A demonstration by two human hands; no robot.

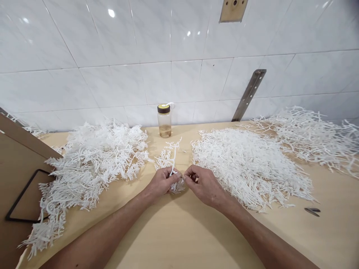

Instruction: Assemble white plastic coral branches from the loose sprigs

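My left hand (165, 180) is closed around a white plastic branch (174, 155), whose bare forked stem sticks up above the thumb. My right hand (202, 184) meets it at the fingertips, thumb and forefinger pinched together at the branch's lower end. Whatever sits in that pinch is too small to make out. A few white feathery sprigs (163, 160) lie on the table just behind my left hand, and more show beneath the fingers. To the right of my right hand spreads a large pile of white sprigs (246, 168).
Another heap of white branches (95, 160) covers the left side, beside a brown panel (22, 186) with a black metal handle (9, 209). Thin bare branches (316, 134) lie at far right. A bottle (165, 123) stands near the tiled wall; small dark snips (312, 212) lie front right.
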